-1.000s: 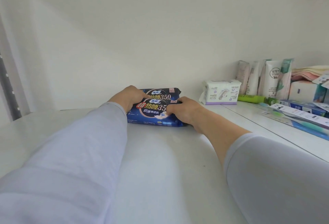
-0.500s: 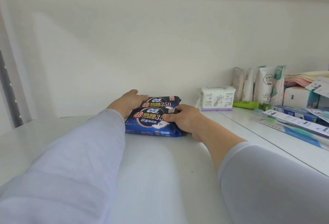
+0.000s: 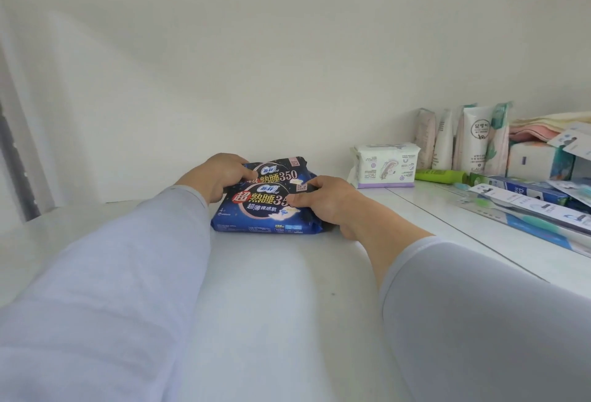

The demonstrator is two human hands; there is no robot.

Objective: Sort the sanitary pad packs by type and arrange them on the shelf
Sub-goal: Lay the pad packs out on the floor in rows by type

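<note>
Setting two matching dark blue packs [image 3: 267,202] down together near the back of the white shelf [image 3: 271,289], we clasp them from both sides: our left hand [image 3: 220,174] curls over the rear one, our right hand [image 3: 323,200] pinches the front. A white and purple pack [image 3: 385,165] lies well apart to the right, seemingly unsorted; the job looks only begun.
</note>
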